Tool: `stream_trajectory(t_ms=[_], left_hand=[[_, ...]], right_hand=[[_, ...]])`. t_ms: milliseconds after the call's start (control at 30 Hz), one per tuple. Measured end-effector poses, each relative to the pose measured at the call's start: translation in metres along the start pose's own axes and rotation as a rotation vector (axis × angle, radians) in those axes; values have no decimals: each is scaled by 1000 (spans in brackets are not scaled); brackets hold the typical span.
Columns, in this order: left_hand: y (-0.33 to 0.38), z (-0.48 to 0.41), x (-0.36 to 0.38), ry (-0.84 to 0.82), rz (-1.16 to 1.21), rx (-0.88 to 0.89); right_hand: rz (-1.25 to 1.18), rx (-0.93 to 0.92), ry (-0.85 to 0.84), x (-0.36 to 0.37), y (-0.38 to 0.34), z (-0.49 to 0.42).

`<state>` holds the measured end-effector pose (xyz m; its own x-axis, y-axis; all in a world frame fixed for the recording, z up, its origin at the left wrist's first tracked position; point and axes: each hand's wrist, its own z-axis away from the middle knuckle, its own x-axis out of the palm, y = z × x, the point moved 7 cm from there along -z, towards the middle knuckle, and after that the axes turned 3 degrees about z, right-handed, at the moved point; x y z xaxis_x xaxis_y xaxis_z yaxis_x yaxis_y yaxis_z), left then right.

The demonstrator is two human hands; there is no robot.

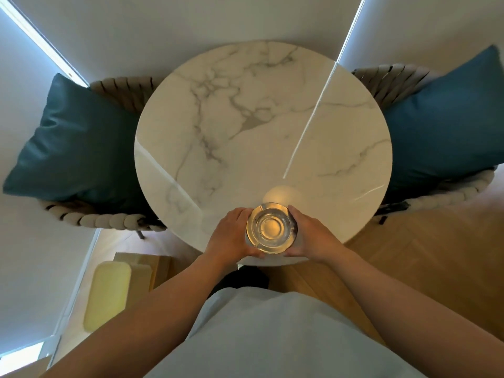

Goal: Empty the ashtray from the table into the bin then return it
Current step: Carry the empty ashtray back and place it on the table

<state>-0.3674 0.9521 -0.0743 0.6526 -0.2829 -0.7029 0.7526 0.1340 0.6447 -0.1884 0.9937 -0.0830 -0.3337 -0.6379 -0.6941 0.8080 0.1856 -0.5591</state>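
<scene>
A round clear glass ashtray (pixel 271 228) is held between both hands above the near edge of the round white marble table (pixel 261 137). My left hand (pixel 231 236) grips its left rim and my right hand (pixel 311 236) grips its right rim. The ashtray looks empty and glows amber in the light. Its pale shadow falls on the tabletop just beyond it, so it seems slightly lifted. No bin that I can identify for sure is in view.
Two woven chairs with teal cushions flank the table, one on the left (pixel 79 148) and one on the right (pixel 441 126). A pale yellow object (pixel 109 296) stands on the floor at lower left. Wooden flooring (pixel 425 255) shows at right.
</scene>
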Motion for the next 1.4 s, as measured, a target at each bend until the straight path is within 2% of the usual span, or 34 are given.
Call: stream_trajectory(t_ms=[400, 733, 967, 1400], left_hand=[[-22, -145, -81, -11, -71, 27], [-37, -241, -96, 59, -189, -12], [-47, -265, -94, 99, -219, -31], [-51, -268, -98, 81, -245, -48]], right_hand=[[-35, 36, 74, -79, -13, -136], [50, -13, 93, -120, -1, -230], [253, -25, 108, -123, 8, -256], [256, -17, 140, -123, 8, -262]])
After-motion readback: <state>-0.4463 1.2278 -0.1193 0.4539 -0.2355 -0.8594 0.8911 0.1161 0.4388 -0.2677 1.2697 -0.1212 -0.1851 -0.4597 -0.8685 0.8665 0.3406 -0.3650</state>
